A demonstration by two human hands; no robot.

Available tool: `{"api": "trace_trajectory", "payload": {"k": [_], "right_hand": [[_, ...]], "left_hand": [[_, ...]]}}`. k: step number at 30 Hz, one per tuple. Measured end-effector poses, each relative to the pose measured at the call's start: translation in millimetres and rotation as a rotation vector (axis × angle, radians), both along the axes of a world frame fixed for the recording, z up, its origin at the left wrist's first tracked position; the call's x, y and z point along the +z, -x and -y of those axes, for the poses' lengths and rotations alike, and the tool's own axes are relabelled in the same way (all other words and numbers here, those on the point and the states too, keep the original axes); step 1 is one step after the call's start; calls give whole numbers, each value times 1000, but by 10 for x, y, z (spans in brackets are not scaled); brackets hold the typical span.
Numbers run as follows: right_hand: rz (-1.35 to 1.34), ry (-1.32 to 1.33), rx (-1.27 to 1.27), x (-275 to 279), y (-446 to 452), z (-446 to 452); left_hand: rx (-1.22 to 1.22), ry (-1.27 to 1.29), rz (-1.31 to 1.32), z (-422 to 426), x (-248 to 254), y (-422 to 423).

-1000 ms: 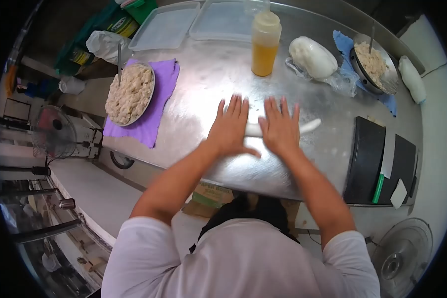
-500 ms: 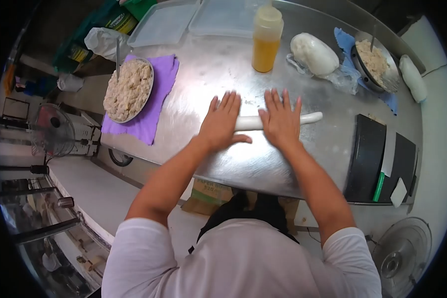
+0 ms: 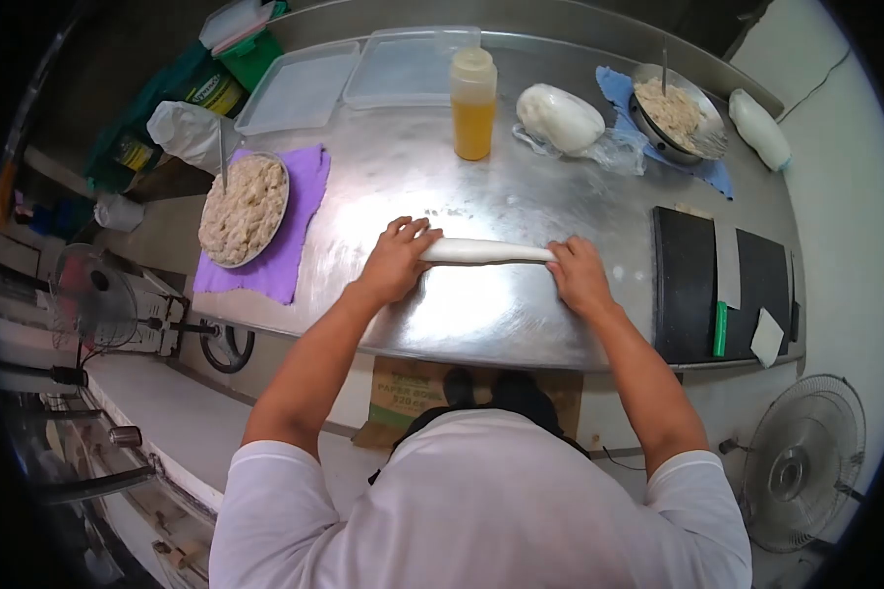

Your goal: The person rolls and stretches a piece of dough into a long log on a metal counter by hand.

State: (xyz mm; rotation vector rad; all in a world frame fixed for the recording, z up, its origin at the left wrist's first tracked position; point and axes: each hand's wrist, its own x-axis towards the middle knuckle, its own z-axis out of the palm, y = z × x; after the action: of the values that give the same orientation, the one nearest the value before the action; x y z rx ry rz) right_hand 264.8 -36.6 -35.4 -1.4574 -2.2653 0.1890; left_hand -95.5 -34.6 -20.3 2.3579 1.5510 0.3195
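Observation:
A smooth white dough roll (image 3: 486,251) lies crosswise on the steel table (image 3: 481,329). Its left end is gripped by my left hand (image 3: 398,259), fingers curled over it. At the thinner right end, my right hand (image 3: 580,276) is closed round the tip, so both ends are hidden by fingers. Beyond the roll stands a squeeze bottle (image 3: 473,113) of yellow liquid. To its right a larger lump of white dough (image 3: 560,118) rests on clear plastic.
On the left, a bowl of pale filling (image 3: 244,211) with an upright utensil sits on a purple cloth (image 3: 309,201). Another bowl (image 3: 673,118) stands on a blue cloth at back right. A green-handled cleaver (image 3: 725,285) lies on a black board (image 3: 683,294). Shallow plastic trays (image 3: 300,88) line the back.
My hands have gone from lying flat on top of the roll to gripping its ends, farther apart. The roll now spans between them, and the camera view has shifted.

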Motion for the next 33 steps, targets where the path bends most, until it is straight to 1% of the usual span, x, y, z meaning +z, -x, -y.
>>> {"api": "trace_trajectory", "payload": {"k": [1,2,3,4,5,6,7,8,9,10,11,12,13,14,15,17,18,20,21,22,23,24,25,26,27,28,30,31,33], "right_hand": [[-45,26,6,-42,-96,67],[-50,93,-8,38,-181,106],[-50,90,-14,113,-269,131],[44,155,-60,185,-357,167],[137,220,-107,283,-411,188],[230,327,-191,466,-369,173],[107,207,-176,284,-277,99],[-11,82,-167,133,-144,6],[-116,90,-74,185,193,-87],[-149,41,42,138,527,-176],[-58,40,43,186,894,-169],[84,215,74,284,1136,-177],[43,275,29,207,1264,-231],[1,344,-17,100,1327,-259],[0,355,-49,86,1331,-315],[15,101,-130,48,1318,-454],[-83,39,-191,-75,1343,-588],[-86,52,-202,-61,1317,-621],[-83,59,-203,-36,1306,-609],[62,128,-135,-11,1298,-450],[100,151,-56,1,1283,-179],[109,168,-17,25,1248,108],[69,189,28,81,1214,362],[16,156,45,67,1178,475],[-40,126,60,32,1171,525],[-42,133,69,-33,1187,447],[148,141,2,21,1202,-7],[190,112,-61,-92,1249,-249],[138,82,-118,-105,1271,-665]], "left_hand": [[-4,13,3,46,27,46],[32,68,-129,48,50,108],[67,113,-263,24,207,99],[107,239,-326,24,366,94],[100,237,-325,33,494,53],[94,165,-254,74,572,12],[81,100,-184,129,594,-51],[65,58,-202,158,581,-234],[22,5,-247,232,534,-440],[57,78,-272,340,542,-714],[88,152,-302,442,549,-941],[119,168,-245,509,427,-1058],[145,190,-188,501,232,-1153],[178,89,-233,385,69,-1131],[131,17,-222,272,86,-1076],[67,2,-318,6,158,-1055],[67,35,-352,-147,199,-1062],[48,74,-382,-356,209,-1047],[52,87,-378,-232,161,-1010],[25,50,-330,-4,131,-957],[-7,4,-286,224,109,-902],[-16,24,-237,588,65,-814],[-19,44,-185,855,27,-759],[-15,44,-182,894,60,-786],[-6,60,-182,937,103,-813],[10,79,-184,952,127,-821],[30,94,-255,412,139,-908],[43,131,-307,118,201,-945],[19,185,-439,-380,315,-1000]]}}
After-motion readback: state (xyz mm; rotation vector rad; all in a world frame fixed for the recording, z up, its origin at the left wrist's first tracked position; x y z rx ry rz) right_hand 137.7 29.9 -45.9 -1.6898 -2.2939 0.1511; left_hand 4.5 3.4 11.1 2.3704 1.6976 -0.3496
